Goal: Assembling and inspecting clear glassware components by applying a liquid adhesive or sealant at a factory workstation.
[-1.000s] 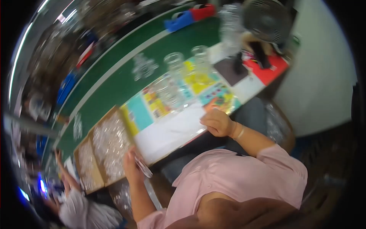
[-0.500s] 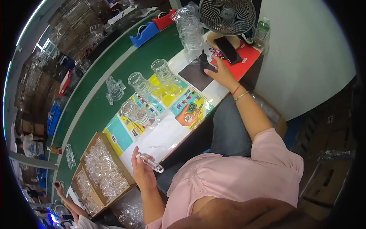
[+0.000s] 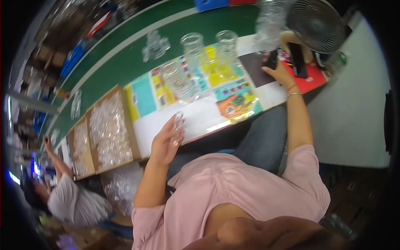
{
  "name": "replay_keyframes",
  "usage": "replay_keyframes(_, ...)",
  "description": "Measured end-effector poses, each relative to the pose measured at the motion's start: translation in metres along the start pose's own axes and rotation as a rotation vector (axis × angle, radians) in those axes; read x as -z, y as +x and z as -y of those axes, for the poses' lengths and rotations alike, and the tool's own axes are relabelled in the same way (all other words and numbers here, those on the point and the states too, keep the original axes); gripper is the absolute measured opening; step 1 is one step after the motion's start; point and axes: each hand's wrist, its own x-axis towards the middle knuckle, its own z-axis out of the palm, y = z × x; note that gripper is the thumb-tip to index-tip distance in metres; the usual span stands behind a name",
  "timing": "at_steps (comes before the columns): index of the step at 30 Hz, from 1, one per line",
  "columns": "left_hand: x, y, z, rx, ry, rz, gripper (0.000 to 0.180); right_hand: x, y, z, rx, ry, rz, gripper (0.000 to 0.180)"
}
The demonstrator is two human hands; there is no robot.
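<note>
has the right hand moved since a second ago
Yes: judged against the dark square, the right hand moved forward and rightward, to the black bottle.

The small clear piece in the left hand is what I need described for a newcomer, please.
From the green bench, look to the divided cardboard box along its near side. Just right of that box, the left hand holds the small clear piece. Unlike the three bigger clear vessels standing on the coloured sheet, it is hand-held.
</note>
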Motion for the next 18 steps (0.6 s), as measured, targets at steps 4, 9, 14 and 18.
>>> replay_keyframes(4,-0.029,-0.012,-0.003,-0.246,0.171,0.03,0.064,-0.018,-0.022,0.029,0.188,0.521,-0.196,0.023)
replay_keyframes(9,-0.03,-0.023,0.004,-0.302,0.36,0.08,0.049,-0.041,-0.081,0.13,0.365,0.672,0.015,0.069)
replay_keyframes(14,-0.036,-0.028,0.005,-0.298,0.488,0.054,0.029,-0.079,-0.13,0.167,-0.129,0.884,0.412,0.079)
replay_keyframes(18,-0.041,-0.032,0.006,-0.371,0.554,0.096,0.025,-0.106,-0.152,0.171,-0.284,0.889,0.577,0.091)
